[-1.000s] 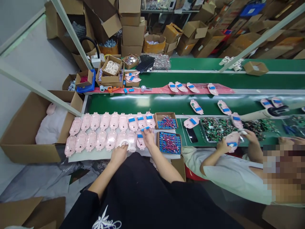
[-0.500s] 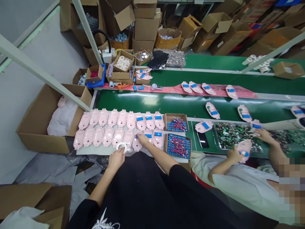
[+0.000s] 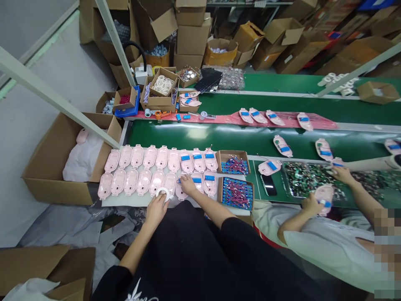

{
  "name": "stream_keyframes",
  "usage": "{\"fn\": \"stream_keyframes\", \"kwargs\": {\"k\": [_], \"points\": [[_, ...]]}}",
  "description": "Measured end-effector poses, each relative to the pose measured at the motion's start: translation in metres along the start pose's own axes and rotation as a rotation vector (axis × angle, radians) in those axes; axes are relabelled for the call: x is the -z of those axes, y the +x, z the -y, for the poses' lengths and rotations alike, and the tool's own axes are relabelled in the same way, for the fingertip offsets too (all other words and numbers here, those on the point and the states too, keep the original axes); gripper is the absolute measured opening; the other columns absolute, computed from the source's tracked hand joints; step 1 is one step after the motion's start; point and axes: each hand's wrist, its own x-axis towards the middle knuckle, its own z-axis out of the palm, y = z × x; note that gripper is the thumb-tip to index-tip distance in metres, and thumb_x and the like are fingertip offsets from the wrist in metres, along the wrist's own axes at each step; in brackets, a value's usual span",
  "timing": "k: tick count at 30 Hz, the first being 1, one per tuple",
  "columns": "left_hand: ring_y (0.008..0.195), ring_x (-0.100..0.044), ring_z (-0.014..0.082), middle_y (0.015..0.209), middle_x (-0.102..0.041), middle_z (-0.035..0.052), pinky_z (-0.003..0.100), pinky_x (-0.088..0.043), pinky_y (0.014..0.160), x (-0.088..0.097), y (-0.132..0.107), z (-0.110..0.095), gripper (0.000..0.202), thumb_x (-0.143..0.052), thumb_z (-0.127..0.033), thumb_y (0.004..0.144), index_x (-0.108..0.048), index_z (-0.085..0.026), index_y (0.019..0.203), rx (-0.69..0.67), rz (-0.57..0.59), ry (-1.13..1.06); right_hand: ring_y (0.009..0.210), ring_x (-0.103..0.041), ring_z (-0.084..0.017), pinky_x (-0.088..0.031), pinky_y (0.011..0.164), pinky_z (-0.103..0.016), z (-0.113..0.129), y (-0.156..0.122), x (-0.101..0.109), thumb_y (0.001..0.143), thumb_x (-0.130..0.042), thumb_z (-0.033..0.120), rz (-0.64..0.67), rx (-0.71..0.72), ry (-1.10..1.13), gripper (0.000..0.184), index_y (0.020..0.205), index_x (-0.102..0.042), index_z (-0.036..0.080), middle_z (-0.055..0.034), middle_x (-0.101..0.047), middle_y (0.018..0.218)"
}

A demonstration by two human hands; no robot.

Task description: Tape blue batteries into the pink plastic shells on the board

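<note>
Two rows of pink plastic shells (image 3: 147,169) lie on a white sheet (image 3: 125,200) at the near edge of the bench. Several at the right end carry a blue battery (image 3: 209,177). My left hand (image 3: 156,207) is closed around a white tape roll (image 3: 163,193) at the sheet's front edge. My right hand (image 3: 188,184) presses its fingertips on a shell in the front row, with a bit of blue showing beside the fingers. Right of the shells stand two small cardboard boxes of blue batteries with red wires (image 3: 235,193).
A green conveyor belt (image 3: 225,140) carries more pink shells. A big open carton (image 3: 59,159) stands at the left. A co-worker's hands (image 3: 313,202) work on a shell over trays of circuit boards (image 3: 302,175) at the right. Cartons pile up behind.
My right hand came down from the back row to a front-row shell and stays there. My left hand keeps the tape roll. The camera view shifted slightly.
</note>
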Motion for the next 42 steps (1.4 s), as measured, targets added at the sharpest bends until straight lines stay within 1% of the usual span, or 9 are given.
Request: {"fn": "stream_keyframes", "kwargs": {"k": [2, 4, 9, 13, 18, 25, 28, 34, 42], "points": [[0.131, -0.06, 0.0297, 0.14, -0.065, 0.0144, 0.04, -0.049, 0.108, -0.007, 0.004, 0.007, 0.037, -0.048, -0.038, 0.105, -0.063, -0.018, 0.132, -0.019, -0.086, -0.029, 0.155, -0.025, -0.033, -0.025, 0.123, -0.052, 0.005, -0.019, 0.002, 0.085, -0.07, 0.02, -0.073, -0.013, 0.235, 0.068, 0.151, -0.05, 0.021, -0.0135, -0.041, 0.164], [0.134, -0.058, 0.0305, 0.138, -0.066, 0.0167, 0.043, -0.048, 0.112, -0.013, 0.01, 0.012, 0.039, -0.048, -0.037, 0.105, -0.061, -0.016, 0.135, -0.071, -0.15, -0.076, 0.149, -0.038, -0.03, -0.033, 0.12, -0.05, 0.013, -0.042, 0.003, 0.09, -0.068, 0.034, -0.051, 0.019, 0.62, 0.068, 0.153, -0.047, 0.024, -0.0123, -0.047, 0.159], [0.137, -0.057, 0.0292, 0.145, -0.061, 0.0178, 0.042, -0.051, 0.111, -0.023, 0.033, 0.018, 0.043, -0.051, -0.029, 0.102, -0.055, -0.015, 0.143, -0.207, -0.223, -0.218, 0.101, -0.068, -0.024, -0.052, 0.092, -0.036, 0.032, -0.086, 0.006, 0.087, -0.07, 0.057, 0.148, 0.207, 1.144, 0.053, 0.122, -0.073, 0.018, -0.0085, -0.075, 0.108], [0.13, -0.062, 0.0301, 0.143, -0.064, 0.0145, 0.044, -0.054, 0.105, -0.023, 0.049, 0.02, 0.052, -0.054, -0.017, 0.094, -0.054, -0.019, 0.146, -0.157, -0.235, -0.24, 0.077, -0.064, -0.019, -0.048, 0.075, -0.029, 0.018, -0.103, 0.009, 0.086, -0.071, 0.058, 0.133, 0.224, 1.028, 0.043, 0.093, -0.079, 0.016, -0.0041, -0.074, 0.083], [0.127, -0.063, 0.0311, 0.135, -0.069, 0.0131, 0.047, -0.051, 0.108, -0.029, 0.054, 0.015, 0.04, -0.058, -0.019, 0.092, -0.065, -0.02, 0.131, -0.24, -0.285, -0.232, 0.085, -0.07, -0.021, -0.049, 0.08, -0.027, -0.038, -0.113, 0.013, 0.086, -0.073, 0.048, 0.143, 0.264, 0.703, 0.033, 0.098, -0.082, 0.019, -0.0052, -0.079, 0.094], [0.104, -0.071, 0.0275, 0.111, -0.075, 0.0142, 0.04, -0.057, 0.091, -0.015, 0.042, 0.0, 0.019, -0.059, -0.024, 0.095, -0.069, -0.016, 0.11, -0.362, -0.542, -0.251, 0.109, -0.07, -0.025, -0.049, 0.094, -0.029, -0.164, -0.104, 0.069, 0.104, -0.045, 0.032, -0.331, -0.353, 0.343, 0.038, 0.117, -0.077, 0.017, -0.0118, -0.077, 0.117], [0.1, -0.071, 0.0255, 0.104, -0.074, 0.012, 0.038, -0.057, 0.089, 0.004, 0.038, -0.013, 0.015, -0.063, -0.024, 0.096, -0.066, -0.017, 0.109, -0.419, -0.618, -0.286, 0.122, -0.063, -0.024, -0.044, 0.104, -0.029, -0.201, -0.082, 0.103, 0.104, -0.042, 0.029, -0.394, -0.451, 0.198, 0.041, 0.132, -0.07, 0.016, -0.0129, -0.071, 0.132], [0.099, -0.07, 0.0242, 0.099, -0.072, 0.01, 0.038, -0.057, 0.09, 0.029, 0.028, -0.041, 0.016, -0.067, -0.02, 0.094, -0.064, -0.018, 0.11, -0.489, -0.64, -0.303, 0.135, -0.045, -0.03, -0.039, 0.108, -0.041, -0.22, -0.024, 0.138, 0.102, -0.045, 0.027, -0.258, -0.538, 0.049, 0.047, 0.146, -0.059, 0.026, -0.013, -0.059, 0.146], [0.103, -0.072, 0.0253, 0.102, -0.074, 0.0095, 0.039, -0.059, 0.091, 0.011, 0.013, -0.042, 0.015, -0.059, -0.02, 0.097, -0.066, -0.02, 0.11, -0.425, -0.556, -0.257, 0.132, -0.044, -0.035, -0.037, 0.105, -0.05, -0.222, -0.001, 0.143, 0.102, -0.042, 0.025, -0.301, -0.625, 0.055, 0.039, 0.129, -0.07, 0.02, -0.0171, -0.06, 0.142]]}}
